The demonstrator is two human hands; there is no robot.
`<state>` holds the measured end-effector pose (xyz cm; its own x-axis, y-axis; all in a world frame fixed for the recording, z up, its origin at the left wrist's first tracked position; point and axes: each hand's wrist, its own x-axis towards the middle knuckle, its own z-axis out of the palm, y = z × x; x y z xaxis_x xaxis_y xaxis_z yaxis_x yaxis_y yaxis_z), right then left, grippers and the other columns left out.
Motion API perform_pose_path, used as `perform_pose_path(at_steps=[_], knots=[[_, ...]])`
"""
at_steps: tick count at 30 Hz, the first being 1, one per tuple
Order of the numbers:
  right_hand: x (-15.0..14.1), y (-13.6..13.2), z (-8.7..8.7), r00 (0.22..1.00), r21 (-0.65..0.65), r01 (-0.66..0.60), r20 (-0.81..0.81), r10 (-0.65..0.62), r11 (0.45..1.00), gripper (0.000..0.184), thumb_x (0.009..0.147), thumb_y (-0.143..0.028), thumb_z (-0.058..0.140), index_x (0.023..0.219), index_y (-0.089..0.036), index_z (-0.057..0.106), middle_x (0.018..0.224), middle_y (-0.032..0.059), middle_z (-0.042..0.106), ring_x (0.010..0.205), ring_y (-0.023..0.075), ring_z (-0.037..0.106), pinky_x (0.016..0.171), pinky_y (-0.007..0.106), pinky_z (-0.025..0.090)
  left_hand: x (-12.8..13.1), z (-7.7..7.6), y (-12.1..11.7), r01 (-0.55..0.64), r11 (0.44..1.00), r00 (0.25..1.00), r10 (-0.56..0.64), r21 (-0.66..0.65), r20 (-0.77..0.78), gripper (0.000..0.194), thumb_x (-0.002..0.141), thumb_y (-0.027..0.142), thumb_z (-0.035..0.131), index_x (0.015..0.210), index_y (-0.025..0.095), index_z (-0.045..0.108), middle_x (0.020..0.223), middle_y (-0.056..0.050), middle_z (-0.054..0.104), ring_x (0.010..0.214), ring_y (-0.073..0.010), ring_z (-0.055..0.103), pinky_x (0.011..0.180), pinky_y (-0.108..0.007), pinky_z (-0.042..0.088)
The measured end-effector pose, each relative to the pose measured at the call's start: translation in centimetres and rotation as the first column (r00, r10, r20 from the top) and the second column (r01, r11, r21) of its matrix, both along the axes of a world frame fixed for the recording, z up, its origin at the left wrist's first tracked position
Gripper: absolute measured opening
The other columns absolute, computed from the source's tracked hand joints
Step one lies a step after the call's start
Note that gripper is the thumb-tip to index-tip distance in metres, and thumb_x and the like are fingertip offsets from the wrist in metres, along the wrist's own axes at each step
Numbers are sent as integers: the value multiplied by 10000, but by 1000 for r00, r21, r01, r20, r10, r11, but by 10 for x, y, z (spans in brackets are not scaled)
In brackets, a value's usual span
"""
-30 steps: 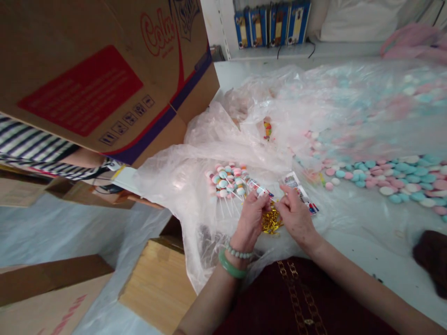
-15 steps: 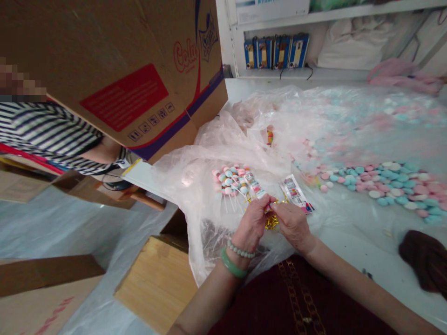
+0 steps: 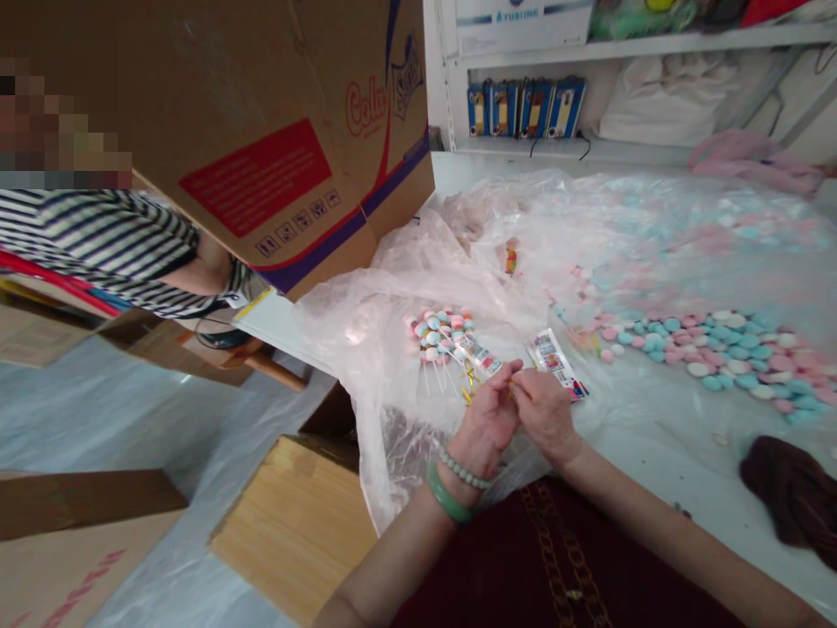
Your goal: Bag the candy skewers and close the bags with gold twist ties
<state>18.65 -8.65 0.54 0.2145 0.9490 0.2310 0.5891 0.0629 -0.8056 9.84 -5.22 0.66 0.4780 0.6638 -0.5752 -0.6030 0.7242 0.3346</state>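
My left hand [image 3: 490,414] is closed around the gathered end of a small printed clear candy packet [image 3: 479,355], which points away from me to the left. My right hand [image 3: 544,410] meets it, its fingers pinched at the packet's end on a thin gold twist tie, mostly hidden by the fingers. Several more gold twist ties [image 3: 469,384] lie beside my left hand. Just beyond is a bunch of pink, white and blue marshmallow sticks [image 3: 432,330]. Another printed packet [image 3: 550,353] lies flat past my right hand.
Loose pastel marshmallows [image 3: 719,344] spread over clear plastic sheeting [image 3: 392,301] on the right. A large cardboard box [image 3: 294,113] rises at the left, with a person in a striped top [image 3: 111,244] behind it. Dark cloth [image 3: 788,493] lies at the right; a shelf [image 3: 628,48] stands behind.
My hands have turned and drawn closer together at the packet's end, now covering the gold ties beneath them. The view has shifted slightly.
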Motion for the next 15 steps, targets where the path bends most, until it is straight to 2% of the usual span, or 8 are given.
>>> perform_pose_path(at_steps=[1,3,5,6,7,11,13,15], knots=[[1,2,-2,967,-107,-22,-253,-6,994,155,804,-264,523,670,-203,569,633,24,562,633,172,500,650,314,403,-4,-1,-1,-2,999,1000,3,40,-12,184,730,242,736,854,131,660,700,3,602,590,-83,537,594,-205,445],[2,4,-7,734,-286,-188,-676,-58,940,143,737,-337,557,700,-201,576,572,-18,512,519,136,444,550,280,382,-12,-2,-3,58,982,998,-51,182,-44,274,698,270,772,918,140,675,621,28,568,510,-71,475,540,-205,408],[4,3,-11,502,-347,-349,-854,-139,870,188,674,-372,591,733,-194,590,531,-46,479,448,111,389,486,258,345,-22,-2,-5,203,922,976,-164,330,-143,301,712,334,766,932,142,690,564,28,547,489,-88,463,537,-227,404],[5,1,-12,465,-362,-376,-870,-163,853,200,651,-370,609,736,-189,598,529,-48,486,443,106,391,478,253,341,-26,-1,-5,261,883,958,-189,390,-214,280,729,356,751,901,140,698,568,13,562,515,-105,489,561,-241,417],[6,0,-12,491,-374,-357,-855,-169,856,196,639,-360,625,725,-185,604,540,-41,508,460,109,416,486,252,350,-31,0,-6,291,849,942,-174,441,-288,251,743,364,738,849,139,702,596,-6,588,561,-120,521,597,-251,431],[9,0,-2,770,-288,-49,-621,-147,956,161,637,-313,668,741,-194,633,702,-14,630,648,138,548,595,255,432,-39,3,-6,252,793,879,52,555,-474,238,760,370,715,695,144,679,730,-35,646,698,-130,559,672,-233,432],[7,5,6,755,-264,-92,-648,-105,960,233,674,-333,655,871,-210,638,666,-38,620,575,133,539,550,256,433,-37,4,-6,311,801,881,-42,511,-471,321,775,443,682,669,141,659,680,-39,624,613,-124,549,596,-237,424],[1,13,11,652,-282,-233,-755,-65,931,243,713,-358,634,901,-206,616,545,-69,555,445,123,479,473,255,402,-34,3,-6,395,809,883,-203,436,-423,393,773,518,649,660,141,642,613,-32,589,484,-112,505,485,-240,384]])
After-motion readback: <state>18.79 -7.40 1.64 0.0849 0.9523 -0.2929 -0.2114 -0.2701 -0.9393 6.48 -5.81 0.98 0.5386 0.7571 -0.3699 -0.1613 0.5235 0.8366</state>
